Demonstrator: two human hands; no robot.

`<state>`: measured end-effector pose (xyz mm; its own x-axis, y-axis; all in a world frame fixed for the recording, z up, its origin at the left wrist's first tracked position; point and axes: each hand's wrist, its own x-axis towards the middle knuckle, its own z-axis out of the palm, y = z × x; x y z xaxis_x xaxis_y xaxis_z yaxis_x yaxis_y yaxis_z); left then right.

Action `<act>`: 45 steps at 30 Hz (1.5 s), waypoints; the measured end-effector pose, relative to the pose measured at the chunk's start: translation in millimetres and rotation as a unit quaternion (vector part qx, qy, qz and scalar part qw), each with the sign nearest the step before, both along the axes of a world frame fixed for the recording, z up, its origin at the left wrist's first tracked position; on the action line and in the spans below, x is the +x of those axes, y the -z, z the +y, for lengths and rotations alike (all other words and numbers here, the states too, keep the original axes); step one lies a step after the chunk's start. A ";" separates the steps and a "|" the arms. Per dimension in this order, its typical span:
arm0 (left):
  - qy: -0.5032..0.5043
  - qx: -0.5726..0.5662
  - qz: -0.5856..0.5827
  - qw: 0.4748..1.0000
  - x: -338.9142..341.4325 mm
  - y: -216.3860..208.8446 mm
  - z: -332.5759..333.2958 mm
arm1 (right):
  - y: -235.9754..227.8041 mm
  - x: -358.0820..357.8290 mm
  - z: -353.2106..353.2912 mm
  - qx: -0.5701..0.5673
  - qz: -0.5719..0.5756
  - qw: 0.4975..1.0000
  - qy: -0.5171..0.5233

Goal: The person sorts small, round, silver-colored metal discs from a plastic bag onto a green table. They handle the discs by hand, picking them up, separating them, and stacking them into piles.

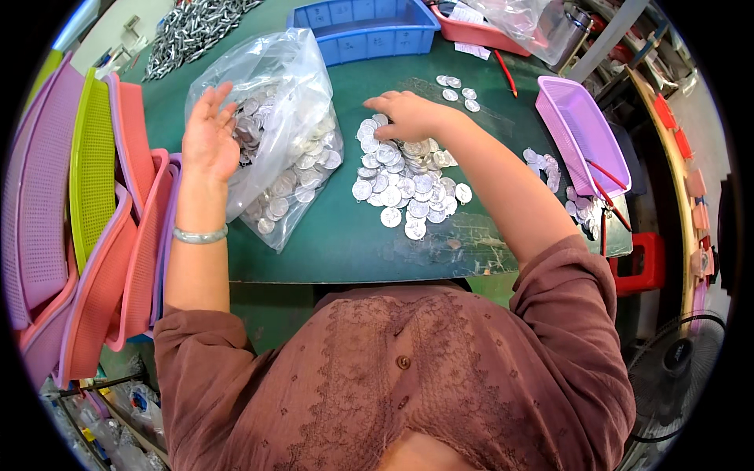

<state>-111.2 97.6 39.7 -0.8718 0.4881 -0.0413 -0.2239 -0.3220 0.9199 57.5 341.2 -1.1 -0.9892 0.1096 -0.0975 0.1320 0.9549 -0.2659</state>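
A clear plastic bag [302,86] holding many round silver medallions stands on the green table. My left hand [210,135] is raised at the bag's left side, palm up and fingers apart; nothing is in it, and I cannot tell whether it touches the plastic. To the right of the bag lies a loose pile of silver medallions [404,184], several with small loops. My right hand [408,116] hovers over or rests on the far end of the pile with its fingers stretched to the left. No piece shows in its grasp, though its underside is hidden.
At the back sit a blue bin [369,43] and a heap of small metal parts [192,35]. A purple basket [581,133], red-handled pliers [609,192] and small groups of medallions [458,88] lie on the right. Stacked baskets [94,173] line the left; a fan [679,369] stands lower right.
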 end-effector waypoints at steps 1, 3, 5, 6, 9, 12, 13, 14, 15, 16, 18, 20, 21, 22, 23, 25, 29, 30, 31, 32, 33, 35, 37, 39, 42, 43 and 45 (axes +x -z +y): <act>0.012 -0.016 0.010 1.000 5.3 -4.5 -0.5 | -0.5 -4.7 -5.0 0.008 -0.019 1.000 -0.007; 0.043 -0.047 0.028 0.998 29.5 -17.7 1.5 | -2.2 -9.4 -10.1 0.017 -0.060 0.998 -0.009; -0.001 -0.054 0.092 0.994 43.0 -20.4 -1.1 | -6.3 -13.2 -15.8 0.032 -0.096 0.995 -0.016; -0.022 -0.056 0.124 0.990 49.7 -21.3 -2.0 | -6.3 -14.4 -17.4 0.051 -0.080 0.995 -0.023; -0.028 0.001 0.221 0.975 79.5 -25.9 -8.7 | -7.1 -14.7 -22.7 0.080 -0.040 0.995 -0.044; 0.001 0.009 0.313 0.950 108.1 -23.2 -9.0 | -7.2 -14.7 -25.8 0.052 -0.026 0.997 -0.052; 0.027 0.005 0.314 0.949 114.2 -19.9 -8.8 | -6.9 -14.0 -25.9 0.041 -0.028 0.997 -0.052; 0.054 0.002 0.314 0.948 119.1 -14.7 -8.1 | -6.7 -13.0 -25.8 0.031 -0.030 0.998 -0.052; 0.080 -0.002 0.313 0.946 123.9 -9.6 -7.3 | -7.3 -11.4 -25.7 0.027 -0.033 0.998 -0.055; 0.115 -0.003 0.259 0.959 128.9 -5.6 -6.1 | -8.3 -9.2 -25.2 0.024 -0.036 0.997 -0.057; 0.154 -0.033 0.187 0.970 131.6 5.9 -4.5 | -6.3 -6.0 -24.0 0.021 -0.024 0.997 -0.063; 0.197 -0.048 0.117 0.972 129.9 20.3 -2.3 | -2.0 -3.9 -22.5 0.023 0.010 0.997 -0.071; 0.206 -0.052 0.080 0.974 129.2 26.1 -0.2 | -0.2 -1.3 -19.9 -0.004 0.035 0.997 -0.070; 0.214 -0.056 0.043 0.974 128.2 31.1 2.6 | 1.4 1.7 -15.4 -0.031 0.061 0.995 -0.069; 0.222 -0.059 0.005 0.973 127.1 35.2 5.9 | 2.2 5.4 -10.8 -0.057 0.086 0.992 -0.068; 0.233 -0.034 -0.051 0.970 123.9 42.5 14.9 | -4.5 18.3 -4.2 -0.157 0.148 0.975 -0.045; 0.223 0.050 -0.192 0.954 129.4 48.1 45.8 | -6.7 36.1 -10.1 -0.399 0.209 0.892 0.048; 0.215 0.069 -0.229 0.947 131.6 48.0 54.1 | -9.1 40.5 -19.1 -0.371 0.228 0.898 0.065; 0.247 0.098 -0.237 0.934 133.0 48.6 62.8 | -6.2 44.8 -24.9 -0.306 0.274 0.910 0.055; 0.277 0.127 -0.245 0.920 134.5 50.1 71.3 | -3.4 47.1 -30.1 -0.209 0.328 0.921 0.038; 0.307 0.155 -0.253 0.904 135.2 51.5 79.0 | -1.8 49.3 -35.8 -0.109 0.376 0.920 0.021; 0.323 0.162 -0.220 0.906 136.1 52.8 92.0 | -5.6 59.5 -49.6 -0.085 0.365 0.927 0.027; 0.313 0.149 -0.211 0.914 138.8 52.3 99.4 | -6.1 65.6 -45.2 -0.068 0.345 0.936 0.012; 0.350 0.150 -0.215 0.899 137.5 53.9 100.1 | -9.0 71.5 -32.1 -0.204 0.307 0.930 -0.004; 0.344 0.126 -0.205 0.907 132.8 59.4 99.0 | -8.5 79.5 -14.4 -0.302 0.308 0.902 0.006; 0.347 0.124 -0.194 0.909 132.5 58.8 99.0 | -7.2 81.3 -10.3 -0.302 0.314 0.900 0.028; 0.352 0.120 -0.172 0.912 132.7 55.6 99.0 | -4.4 82.2 -9.6 -0.348 0.289 0.890 0.056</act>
